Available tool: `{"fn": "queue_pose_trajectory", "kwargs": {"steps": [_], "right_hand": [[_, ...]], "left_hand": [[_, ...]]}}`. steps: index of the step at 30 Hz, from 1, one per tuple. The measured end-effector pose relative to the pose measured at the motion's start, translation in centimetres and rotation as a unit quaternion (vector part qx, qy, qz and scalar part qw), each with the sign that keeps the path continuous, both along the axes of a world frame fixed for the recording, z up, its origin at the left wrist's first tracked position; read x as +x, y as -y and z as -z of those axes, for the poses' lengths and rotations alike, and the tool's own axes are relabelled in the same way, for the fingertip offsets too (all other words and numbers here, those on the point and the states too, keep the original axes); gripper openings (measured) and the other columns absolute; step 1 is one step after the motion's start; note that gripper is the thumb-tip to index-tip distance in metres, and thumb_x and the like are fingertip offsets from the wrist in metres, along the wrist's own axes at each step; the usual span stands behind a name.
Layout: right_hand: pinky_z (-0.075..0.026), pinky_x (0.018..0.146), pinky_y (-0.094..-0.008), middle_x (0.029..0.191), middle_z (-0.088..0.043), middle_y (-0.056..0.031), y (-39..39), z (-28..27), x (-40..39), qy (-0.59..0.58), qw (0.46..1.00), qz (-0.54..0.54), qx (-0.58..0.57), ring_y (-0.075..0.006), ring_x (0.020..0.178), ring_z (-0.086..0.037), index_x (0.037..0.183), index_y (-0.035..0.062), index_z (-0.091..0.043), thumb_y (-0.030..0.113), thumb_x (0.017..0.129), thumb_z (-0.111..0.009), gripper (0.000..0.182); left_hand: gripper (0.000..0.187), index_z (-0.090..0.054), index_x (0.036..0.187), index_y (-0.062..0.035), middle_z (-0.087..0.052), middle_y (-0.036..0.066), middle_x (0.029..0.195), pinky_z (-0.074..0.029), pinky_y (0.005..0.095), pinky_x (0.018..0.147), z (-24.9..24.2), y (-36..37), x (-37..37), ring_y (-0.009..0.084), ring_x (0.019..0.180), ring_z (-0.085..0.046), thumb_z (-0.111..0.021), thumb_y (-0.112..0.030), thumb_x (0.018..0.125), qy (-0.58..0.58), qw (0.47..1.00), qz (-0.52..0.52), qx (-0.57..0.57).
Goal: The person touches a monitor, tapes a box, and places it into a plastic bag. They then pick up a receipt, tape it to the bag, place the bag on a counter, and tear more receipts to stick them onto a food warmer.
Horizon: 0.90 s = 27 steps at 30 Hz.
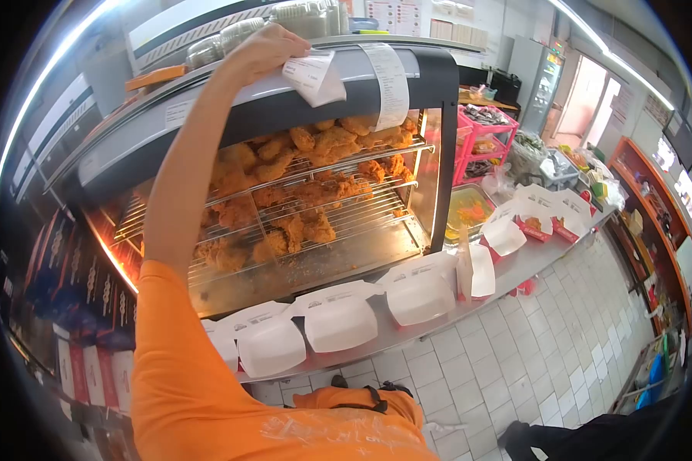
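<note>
My left hand (267,52) reaches up to the top front edge of a heated display cabinet (443,115). Its fingers are closed on the upper end of a curled white receipt (314,79). To the right, a longer printed receipt (387,84) hangs over the same edge. Behind the glass, pieces of fried chicken (304,227) lie on wire racks (361,207). Below the cabinet, open white paper boxes (340,326) stand in a row on a metal counter (407,332). My right hand is out of the frame.
Clear plastic containers (304,17) are stacked on the cabinet. A pink rack (484,142) and a metal tray (469,209) stand to the right. Several folded boxes (96,373) are at lower left. Another person's dark-clothed leg (569,438) shows at lower right, over the tiled floor (507,349).
</note>
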State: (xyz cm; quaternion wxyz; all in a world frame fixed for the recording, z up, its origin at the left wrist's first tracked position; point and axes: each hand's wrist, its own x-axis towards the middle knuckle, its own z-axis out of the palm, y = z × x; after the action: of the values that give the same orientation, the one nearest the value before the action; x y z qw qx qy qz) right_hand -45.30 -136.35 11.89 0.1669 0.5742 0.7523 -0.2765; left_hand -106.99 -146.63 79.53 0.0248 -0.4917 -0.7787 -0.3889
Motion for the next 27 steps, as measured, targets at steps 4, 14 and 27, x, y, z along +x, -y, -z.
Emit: {"fn": "queue_pose_trajectory", "kwargs": {"steps": [4,14,27], "right_hand": [[-0.052,0.084,-0.0481,0.100,-0.068,-0.0296,1.8,-0.1,-1.7,-0.004,1.000,0.021,-0.002,-0.0433,0.095,-0.067,0.100,-0.0021,-0.071,0.040,0.087,-0.056,0.047],[-0.052,0.084,-0.0481,0.099,-0.068,-0.0304,1.6,0.3,-2.7,0.017,0.999,0.048,-0.006,-0.0433,0.095,-0.067,0.099,-0.0028,-0.071,0.041,0.086,-0.056,0.048],[-0.052,0.083,-0.0481,0.099,-0.068,-0.0313,0.0,0.5,-2.1,0.041,0.998,0.044,-0.034,-0.0433,0.095,-0.067,0.099,-0.0038,-0.071,0.042,0.086,-0.056,0.050]], "left_hand": [[0.035,-0.068,0.120,-0.0016,-0.069,0.014,0.115,-0.051,0.0335,0.091,1.7,-0.2,1.5,0.0210,0.100,-0.067,-0.064,-0.022,0.091,-0.169,0.977,-0.122,0.033],[0.038,-0.062,0.124,-0.0074,-0.057,0.011,0.132,-0.036,0.0447,0.105,3.6,-0.7,2.2,0.0287,0.125,-0.048,-0.062,-0.028,0.092,-0.409,0.899,-0.149,-0.035],[0.038,-0.056,0.132,-0.0178,-0.051,0.001,0.131,-0.029,0.0462,0.091,5.7,-0.7,0.0,0.0224,0.112,-0.043,-0.047,-0.029,0.096,-0.579,0.799,-0.163,0.029]]}}
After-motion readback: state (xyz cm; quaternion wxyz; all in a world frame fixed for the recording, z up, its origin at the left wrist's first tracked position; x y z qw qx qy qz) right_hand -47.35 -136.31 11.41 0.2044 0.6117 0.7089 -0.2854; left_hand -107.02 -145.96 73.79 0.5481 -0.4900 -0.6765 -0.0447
